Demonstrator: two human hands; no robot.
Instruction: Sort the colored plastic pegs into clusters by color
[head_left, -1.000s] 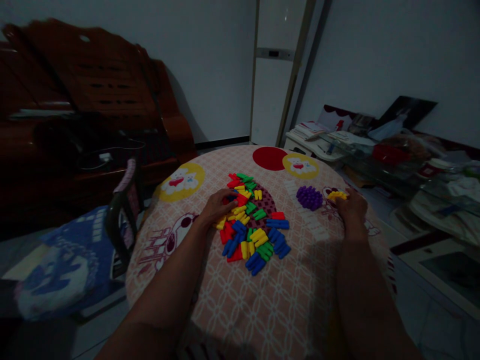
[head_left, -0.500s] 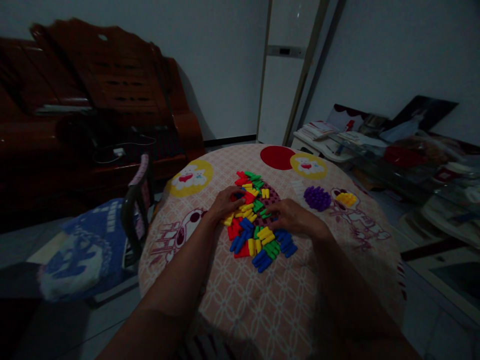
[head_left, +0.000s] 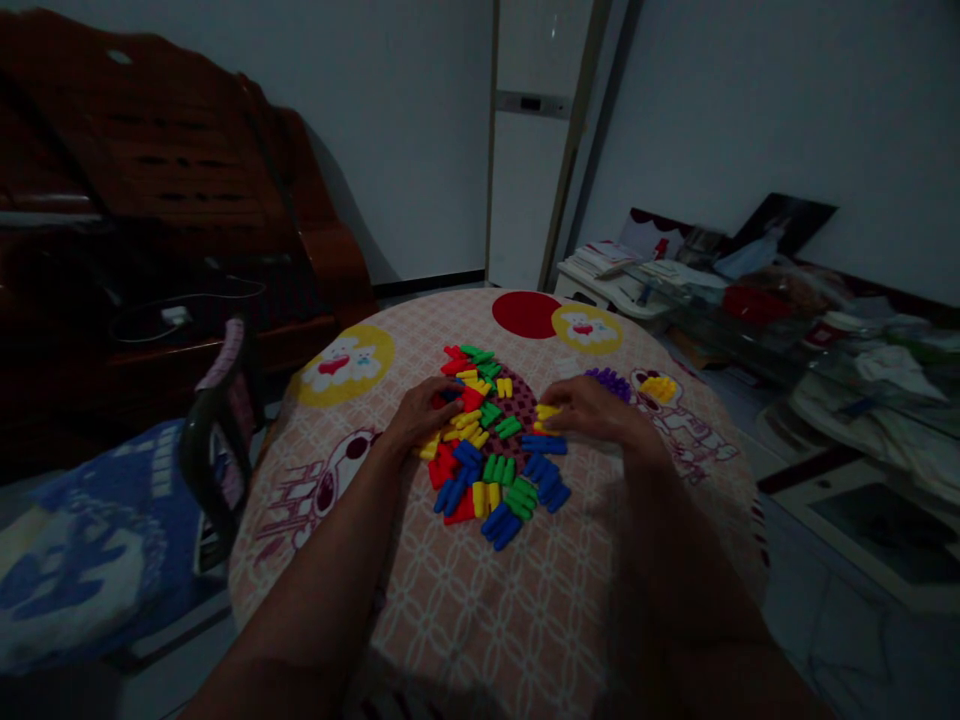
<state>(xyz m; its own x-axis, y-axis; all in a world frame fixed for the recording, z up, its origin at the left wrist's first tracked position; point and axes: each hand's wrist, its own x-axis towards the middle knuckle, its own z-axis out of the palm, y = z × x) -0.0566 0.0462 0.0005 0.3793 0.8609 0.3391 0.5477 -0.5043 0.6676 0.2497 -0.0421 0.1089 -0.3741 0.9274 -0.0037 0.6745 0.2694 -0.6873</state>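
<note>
Loose plastic toy blocks with finger-like prongs lie in a pile of red blocks [head_left: 442, 466], blue blocks [head_left: 501, 525], green blocks [head_left: 520, 497] and yellow blocks [head_left: 486, 497]. At the pile's left edge rests my left hand [head_left: 421, 415], its thumb and fingers apart around a partly hidden dark blue piece; no firm grip shows. My right hand [head_left: 596, 408] is over the pile's right side, pinching a yellow block [head_left: 547, 414] just above a blue one. Beyond that hand sit a partly covered purple cluster of blocks [head_left: 609, 382] and a small yellow group [head_left: 660, 389].
A patterned cloth covers the round table [head_left: 480, 610]. On the left stands a chair [head_left: 225, 430] with a blue cushion, and behind it a carved wooden bench [head_left: 172, 180]. A cluttered glass-topped cabinet [head_left: 697, 300] is at the right.
My right hand went from the small yellow group to the pile and now pinches a yellow block, drawn from the pile's front part. My left hand stays at the pile's left edge.
</note>
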